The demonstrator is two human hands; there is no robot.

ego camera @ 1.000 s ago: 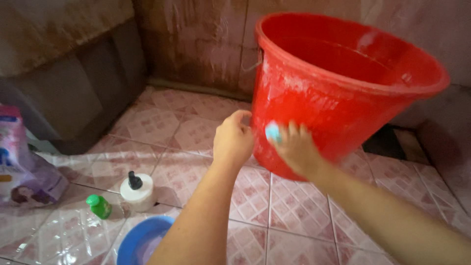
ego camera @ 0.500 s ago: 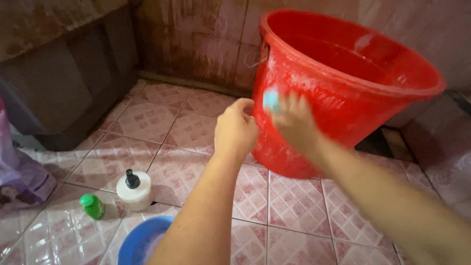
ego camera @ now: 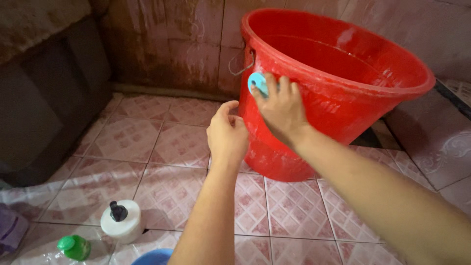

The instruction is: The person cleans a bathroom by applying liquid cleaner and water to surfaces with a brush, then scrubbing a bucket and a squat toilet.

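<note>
Blue basin [ego camera: 153,257] cut off by bottom edge. Light blue scrubber [ego camera: 257,82] mostly hidden under right-hand fingers [ego camera: 283,88]. Purple bag [ego camera: 10,234] cropped at left edge.

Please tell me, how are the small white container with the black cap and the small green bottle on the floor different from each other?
The white round container with a black cap is wider and squat; the green plastic bottle is slimmer and smaller. The white container stands upright, while the green bottle looks tilted. The container's cap contrasts with its body; the bottle's cap is green like its body. Both sit on the pink tiled floor, left of the person's arms.
</note>
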